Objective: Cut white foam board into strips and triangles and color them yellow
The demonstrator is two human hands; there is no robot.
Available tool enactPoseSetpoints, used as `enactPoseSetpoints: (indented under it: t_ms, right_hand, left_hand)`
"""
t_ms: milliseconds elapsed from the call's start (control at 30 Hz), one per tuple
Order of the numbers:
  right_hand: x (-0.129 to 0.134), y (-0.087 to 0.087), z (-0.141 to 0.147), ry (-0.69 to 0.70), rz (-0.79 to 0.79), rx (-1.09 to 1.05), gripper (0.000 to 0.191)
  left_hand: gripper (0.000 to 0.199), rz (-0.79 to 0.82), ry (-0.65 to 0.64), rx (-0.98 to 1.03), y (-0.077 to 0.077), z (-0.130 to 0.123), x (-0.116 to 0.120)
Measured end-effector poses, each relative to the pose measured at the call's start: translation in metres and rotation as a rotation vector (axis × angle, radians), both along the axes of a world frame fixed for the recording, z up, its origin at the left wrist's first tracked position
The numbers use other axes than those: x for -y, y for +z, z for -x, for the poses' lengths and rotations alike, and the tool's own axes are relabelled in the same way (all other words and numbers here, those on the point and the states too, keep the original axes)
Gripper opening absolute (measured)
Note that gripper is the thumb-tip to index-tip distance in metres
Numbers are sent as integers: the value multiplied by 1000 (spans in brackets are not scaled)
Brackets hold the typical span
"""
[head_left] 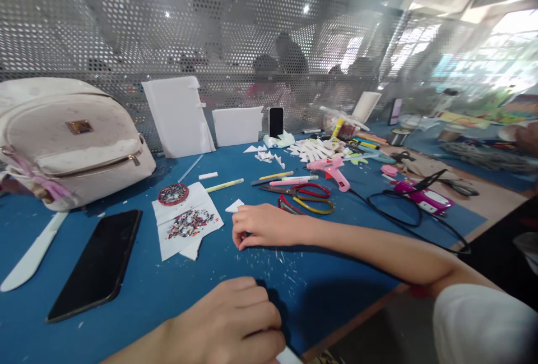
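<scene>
My left hand (235, 322) comes in from the lower left. Its fingers are curled, and a white piece (288, 356) pokes out beneath them, mostly cut off by the frame edge. Further forward, my right hand (263, 225) rests on the blue table with thumb and fingers bent together; what they may pinch is too small to make out. Beside it lies a small white triangular piece (234, 206). To the left, a white paper (163, 248) bears a heap of small multicoloured bits (191, 222) and a round red-rimmed dish (173, 194) of similar bits.
A black phone (96, 266), a white plastic knife (31, 254) and a pale backpack (79, 145) occupy the left. Scissors (313, 191), a pink glue gun (332, 171) and a black cable (389, 222) lie to the right. White boards (179, 117) lean against the perforated screen (235, 33).
</scene>
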State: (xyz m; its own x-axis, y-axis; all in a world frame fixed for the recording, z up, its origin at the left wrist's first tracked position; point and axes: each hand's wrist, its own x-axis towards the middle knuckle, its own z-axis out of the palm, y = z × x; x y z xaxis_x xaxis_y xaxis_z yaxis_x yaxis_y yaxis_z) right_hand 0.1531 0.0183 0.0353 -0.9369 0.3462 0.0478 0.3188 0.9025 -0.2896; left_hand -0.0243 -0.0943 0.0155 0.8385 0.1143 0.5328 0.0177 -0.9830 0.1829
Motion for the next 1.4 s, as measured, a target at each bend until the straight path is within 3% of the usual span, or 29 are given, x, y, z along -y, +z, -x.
enactPoseSetpoints:
  t_ms: [233,467,633,1067,1400]
  right_hand:
    - [9,2,2,81,-226,113,15]
    - [22,29,-46,-29,4,36,11]
    - [39,22,-74,-85,147,16,12]
    - [36,4,-76,-50,59,-28,16]
    - [35,15,-68,64,-51,91,16]
  left_hand:
    - [32,-16,6,-21,0,1,0]
    - [35,-25,11,5,-2,0,0]
    - [36,1,6,-11,-2,-1,-2]
    - [39,-12,45,-24,-2,-2,1]
    - [33,-6,46,-33,-6,1,1]
